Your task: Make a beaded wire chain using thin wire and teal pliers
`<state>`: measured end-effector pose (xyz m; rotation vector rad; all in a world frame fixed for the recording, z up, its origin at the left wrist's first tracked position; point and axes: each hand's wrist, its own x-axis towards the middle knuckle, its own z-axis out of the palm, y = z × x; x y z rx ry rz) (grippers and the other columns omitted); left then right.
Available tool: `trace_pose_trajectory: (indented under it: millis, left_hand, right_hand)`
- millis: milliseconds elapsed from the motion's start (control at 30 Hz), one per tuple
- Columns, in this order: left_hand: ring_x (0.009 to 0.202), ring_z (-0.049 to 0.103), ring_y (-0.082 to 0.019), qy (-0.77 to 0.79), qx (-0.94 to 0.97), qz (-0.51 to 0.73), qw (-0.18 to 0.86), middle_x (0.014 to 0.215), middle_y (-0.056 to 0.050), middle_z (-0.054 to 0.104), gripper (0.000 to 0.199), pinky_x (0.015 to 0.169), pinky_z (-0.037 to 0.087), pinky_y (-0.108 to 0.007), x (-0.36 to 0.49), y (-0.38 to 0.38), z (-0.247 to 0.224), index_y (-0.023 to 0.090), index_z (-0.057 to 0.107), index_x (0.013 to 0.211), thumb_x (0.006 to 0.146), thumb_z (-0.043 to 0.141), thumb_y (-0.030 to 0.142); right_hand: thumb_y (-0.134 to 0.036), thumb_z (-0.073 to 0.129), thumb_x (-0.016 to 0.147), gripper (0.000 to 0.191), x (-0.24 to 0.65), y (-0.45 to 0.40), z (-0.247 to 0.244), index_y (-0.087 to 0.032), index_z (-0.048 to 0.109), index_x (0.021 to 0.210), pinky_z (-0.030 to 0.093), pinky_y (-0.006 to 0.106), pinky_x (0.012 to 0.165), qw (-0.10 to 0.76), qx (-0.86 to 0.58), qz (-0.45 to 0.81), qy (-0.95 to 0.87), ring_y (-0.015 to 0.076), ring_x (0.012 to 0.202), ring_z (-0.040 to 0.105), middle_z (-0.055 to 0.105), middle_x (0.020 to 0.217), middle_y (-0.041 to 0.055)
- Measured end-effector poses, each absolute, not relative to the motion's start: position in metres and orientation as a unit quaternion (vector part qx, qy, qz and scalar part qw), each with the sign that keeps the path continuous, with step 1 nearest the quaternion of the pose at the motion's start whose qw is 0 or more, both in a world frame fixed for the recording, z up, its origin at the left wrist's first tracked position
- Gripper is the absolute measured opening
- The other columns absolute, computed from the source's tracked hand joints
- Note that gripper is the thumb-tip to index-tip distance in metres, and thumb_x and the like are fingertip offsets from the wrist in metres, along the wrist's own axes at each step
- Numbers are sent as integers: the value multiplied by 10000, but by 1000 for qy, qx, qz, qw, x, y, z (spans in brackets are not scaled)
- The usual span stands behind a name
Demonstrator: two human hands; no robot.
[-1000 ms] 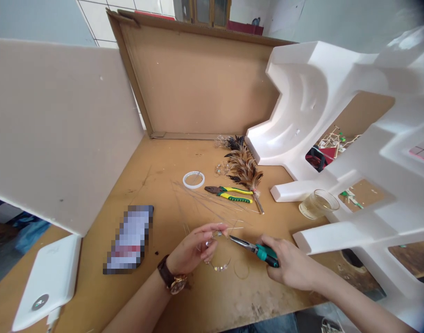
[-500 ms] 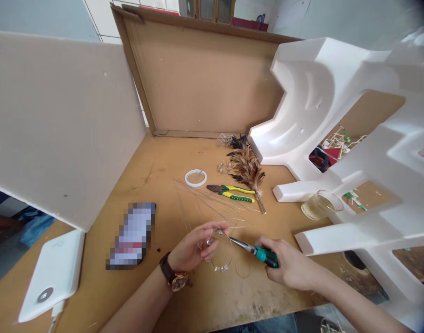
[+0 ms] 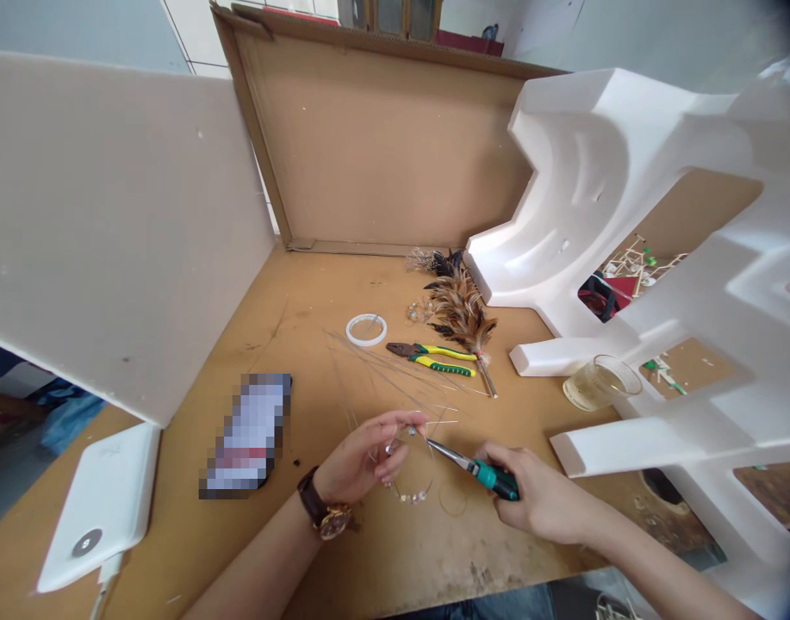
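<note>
Near the table's front, my left hand [image 3: 367, 449] pinches a thin wire loop strung with beads [image 3: 413, 498], which hangs below the fingers. Wrapped around teal-handled long-nose pliers [image 3: 491, 479], my right hand [image 3: 537, 495] lies to the right of the loop. The pliers' tip points left and meets the wire at my left fingertips; whether the jaws are closed on it is too small to tell. Loose thin wires [image 3: 385, 370] lie just beyond my hands, beside yellow-green pliers [image 3: 433, 357] and a white ring-shaped spool [image 3: 366, 330].
A feather duster [image 3: 463, 306] lies behind the pliers. On the right stand a glass [image 3: 594, 383] and white foam packing [image 3: 581, 198]. A phone [image 3: 249, 435] and a white power bank [image 3: 101, 508] rest at left. Cardboard [image 3: 395, 146] and a pale panel [image 3: 110, 215] border the table.
The view has shifted very slightly. Both hands hold nearly the same pose, with the beaded loop and pliers almost unmoved.
</note>
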<state>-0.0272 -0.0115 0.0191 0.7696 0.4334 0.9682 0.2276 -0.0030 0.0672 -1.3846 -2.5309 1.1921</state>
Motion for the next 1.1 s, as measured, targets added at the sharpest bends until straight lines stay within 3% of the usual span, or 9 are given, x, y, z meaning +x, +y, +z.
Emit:
trace_pose_trajectory:
  millis: [533, 800, 967, 1100]
  left_hand:
    - [421, 309, 6, 207, 354, 462, 786, 1023, -72, 519, 314, 399, 237, -197, -27, -12, 18, 181, 608, 1091, 824, 467, 268]
    - [410, 345, 1, 242, 368, 471, 765, 1084, -90, 563, 297, 409, 300, -205, -25, -12, 18, 186, 618, 1065, 786, 528, 232]
    - [524, 495, -56, 329, 360, 500, 716, 888, -44, 606, 217, 535, 396, -221, -22, -9, 21, 156, 628, 947, 743, 614, 228]
    - [510, 499, -68, 380, 374, 505, 679, 725, -9, 580, 166, 539, 395, -224, -19, -8, 22, 134, 590, 809, 787, 575, 298]
  right_hand:
    - [-90, 455, 608, 163, 217, -9, 69, -194, 427, 730, 269, 193, 520, 33, -455, 427, -781, 78, 566, 372, 409, 605, -72]
    - [-99, 452, 594, 171, 221, -16, 65, -201, 414, 726, 251, 210, 531, 27, -480, 386, -787, 90, 573, 387, 399, 599, -69]
    - [-101, 436, 607, 193, 227, -16, 59, -202, 437, 772, 265, 218, 551, 38, -500, 366, -784, 97, 590, 404, 430, 630, -62]
    - [-102, 424, 610, 193, 228, -16, 58, -203, 443, 773, 257, 221, 537, 44, -505, 358, -784, 96, 568, 389, 413, 613, -65]
